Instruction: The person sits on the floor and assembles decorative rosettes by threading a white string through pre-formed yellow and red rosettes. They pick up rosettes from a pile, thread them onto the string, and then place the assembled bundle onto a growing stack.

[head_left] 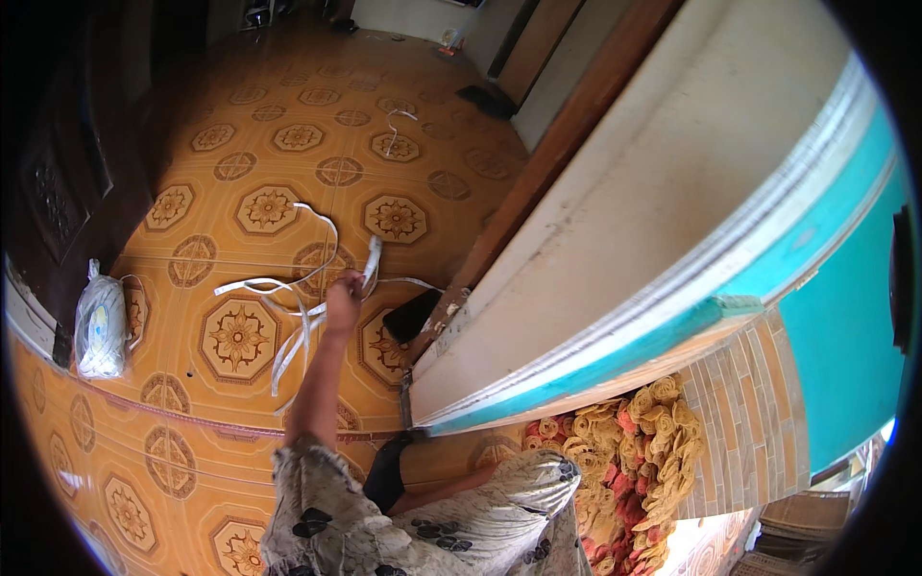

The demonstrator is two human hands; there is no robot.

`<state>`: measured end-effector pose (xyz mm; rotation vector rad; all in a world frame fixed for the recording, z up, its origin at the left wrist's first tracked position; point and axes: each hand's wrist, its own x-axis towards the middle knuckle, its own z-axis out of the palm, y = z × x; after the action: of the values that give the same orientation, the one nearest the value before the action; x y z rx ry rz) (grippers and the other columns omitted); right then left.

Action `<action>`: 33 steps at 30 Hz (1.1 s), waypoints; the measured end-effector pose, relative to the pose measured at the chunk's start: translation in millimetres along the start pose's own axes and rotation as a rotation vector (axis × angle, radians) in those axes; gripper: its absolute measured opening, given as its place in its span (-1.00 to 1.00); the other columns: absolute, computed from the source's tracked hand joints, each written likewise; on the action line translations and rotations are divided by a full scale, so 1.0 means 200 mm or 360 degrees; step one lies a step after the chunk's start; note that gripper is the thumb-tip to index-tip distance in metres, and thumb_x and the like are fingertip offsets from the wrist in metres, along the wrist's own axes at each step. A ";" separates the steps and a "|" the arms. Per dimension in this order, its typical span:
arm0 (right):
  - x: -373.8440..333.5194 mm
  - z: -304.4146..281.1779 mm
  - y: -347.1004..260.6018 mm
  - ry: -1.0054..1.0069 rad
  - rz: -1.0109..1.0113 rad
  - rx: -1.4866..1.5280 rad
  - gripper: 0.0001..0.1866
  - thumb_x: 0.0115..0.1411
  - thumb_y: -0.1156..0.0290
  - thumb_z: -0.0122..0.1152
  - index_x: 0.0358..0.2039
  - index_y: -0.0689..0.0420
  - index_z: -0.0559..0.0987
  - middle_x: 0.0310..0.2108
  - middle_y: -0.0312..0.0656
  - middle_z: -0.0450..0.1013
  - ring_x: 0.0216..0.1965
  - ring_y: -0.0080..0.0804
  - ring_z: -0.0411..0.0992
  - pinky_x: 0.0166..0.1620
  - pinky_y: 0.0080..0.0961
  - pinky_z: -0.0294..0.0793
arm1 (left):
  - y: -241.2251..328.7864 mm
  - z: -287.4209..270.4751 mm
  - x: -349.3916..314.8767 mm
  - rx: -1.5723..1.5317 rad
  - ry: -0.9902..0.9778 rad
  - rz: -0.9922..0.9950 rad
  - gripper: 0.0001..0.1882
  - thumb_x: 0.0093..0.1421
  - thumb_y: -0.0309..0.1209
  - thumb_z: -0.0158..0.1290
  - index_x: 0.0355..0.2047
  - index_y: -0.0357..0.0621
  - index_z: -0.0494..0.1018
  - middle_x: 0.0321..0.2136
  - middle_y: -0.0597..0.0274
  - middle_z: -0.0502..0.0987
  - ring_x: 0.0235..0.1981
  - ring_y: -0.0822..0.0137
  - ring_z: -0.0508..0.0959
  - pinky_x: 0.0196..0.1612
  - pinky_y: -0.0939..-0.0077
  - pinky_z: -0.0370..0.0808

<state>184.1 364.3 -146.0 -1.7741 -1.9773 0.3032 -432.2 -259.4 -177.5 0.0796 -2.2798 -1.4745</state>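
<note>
On the far left stands one dark door [62, 182], and just beside it one knotted clear plastic bag [101, 331] with pale contents sits on the patterned tile floor [115, 422]. To the right of the bag, white strips [373, 257] lie in loose loops on the tiles. They overlap, so I cannot count them; one end points up, one points left, others trail down, and one length runs right toward a wooden frame.

One left hand [344, 300] is closed around part of these strips, with a short white piece standing up past the fingers. Its one bare forearm comes out of a pale sleeve [317, 509] with dark prints. The right hand is hidden, and I cannot tell its state.

Farther off, one separate white strip [392, 132] lies curved on the floor, well apart from the tangle. Right of the hand, one black flat object [413, 315] is near the foot of one wooden frame [567, 139]. Next come one white and turquoise wall [663, 182], one ruffled yellow and red rug [624, 451], and one brick-patterned surface [744, 422].
</note>
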 end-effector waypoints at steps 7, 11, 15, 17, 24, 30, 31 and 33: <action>-0.26 -0.14 -0.19 -0.0042 0.0046 0.1147 -0.78 0.25 0.21 0.13 -0.33 0.09 0.44 -0.61 -0.27 0.32 -0.61 -0.48 0.32 -0.52 -0.51 0.37 | 0.93 -0.67 -0.58 -0.1672 -0.1394 -0.0611 -0.86 0.37 -0.38 -0.08 -0.25 -0.19 0.38 -0.44 0.22 0.47 -0.43 0.42 0.50 -0.29 0.55 0.44; -0.69 -0.26 -0.67 -0.1046 -0.0037 0.1696 -0.82 0.33 0.26 0.02 -0.21 0.08 0.45 -0.65 -0.50 0.11 -0.68 -0.74 0.04 -0.60 -0.74 0.00 | 1.43 -0.33 -1.06 -0.1588 -0.2469 -0.0193 -0.87 0.37 -0.42 -0.08 -0.22 -0.22 0.37 -0.42 0.29 0.45 -0.38 0.48 0.48 -0.25 0.57 0.45; -0.97 -0.45 -0.97 -0.1940 0.0036 0.2197 -0.69 0.35 0.28 0.03 -0.07 0.25 0.50 -0.65 -0.52 0.14 -0.64 -0.74 0.05 -0.56 -0.70 0.02 | 1.65 0.07 -1.52 -0.1262 -0.2564 -0.0416 -0.85 0.34 -0.40 -0.02 -0.21 -0.26 0.37 -0.39 0.35 0.44 -0.38 0.58 0.44 -0.26 0.64 0.44; -0.99 -0.52 -1.01 -0.1798 0.0113 0.2291 -0.73 0.33 0.29 0.08 -0.11 0.22 0.53 -0.63 -0.55 0.17 -0.65 -0.76 0.03 -0.56 -0.70 0.00 | 1.69 0.20 -1.65 -0.1214 -0.2635 -0.0481 -0.83 0.34 -0.40 -0.01 -0.20 -0.27 0.37 -0.40 0.38 0.43 -0.39 0.60 0.43 -0.30 0.67 0.43; -0.91 -0.66 -0.82 -0.1149 0.0395 0.2272 -0.85 0.28 0.36 0.16 -0.27 0.18 0.58 -0.61 -0.54 0.24 -0.62 -0.79 0.03 -0.55 -0.72 -0.04 | 1.77 0.40 -1.87 -0.0663 -0.2820 0.0299 -0.83 0.29 -0.40 0.05 -0.27 -0.29 0.42 -0.44 0.29 0.52 -0.41 0.54 0.49 -0.32 0.63 0.45; -0.85 -0.66 -0.71 -0.1108 0.0280 0.2223 -0.85 0.22 0.39 0.26 -0.36 0.21 0.57 -0.64 -0.55 0.26 -0.63 -0.80 0.06 -0.56 -0.71 0.00 | 1.84 0.45 -2.00 -0.0763 -0.2788 0.0423 -0.77 0.29 -0.36 0.06 -0.16 -0.28 0.41 -0.38 0.25 0.54 -0.36 0.50 0.53 -0.27 0.60 0.46; -0.85 -0.66 -0.70 -0.1106 0.0209 0.2082 -0.85 0.22 0.39 0.27 -0.37 0.22 0.57 -0.62 -0.55 0.28 -0.61 -0.81 0.07 -0.54 -0.73 0.01 | 1.85 0.46 -2.01 -0.0782 -0.2788 0.0333 -0.78 0.30 -0.39 0.05 -0.15 -0.29 0.41 -0.33 0.25 0.53 -0.32 0.52 0.51 -0.23 0.61 0.46; -0.86 -0.64 -0.69 -0.1101 0.0073 0.1773 -0.86 0.21 0.40 0.28 -0.38 0.22 0.57 -0.60 -0.55 0.32 -0.58 -0.83 0.10 -0.52 -0.77 0.03 | 1.86 0.50 -2.02 -0.0788 -0.2825 0.0101 -0.80 0.31 -0.44 0.03 -0.13 -0.32 0.40 -0.24 0.25 0.51 -0.24 0.55 0.49 -0.14 0.63 0.45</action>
<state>133.5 158.6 -4.8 -0.9933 -1.5348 1.7993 -37.3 98.4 -11.8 -2.1622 -2.5766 -2.4224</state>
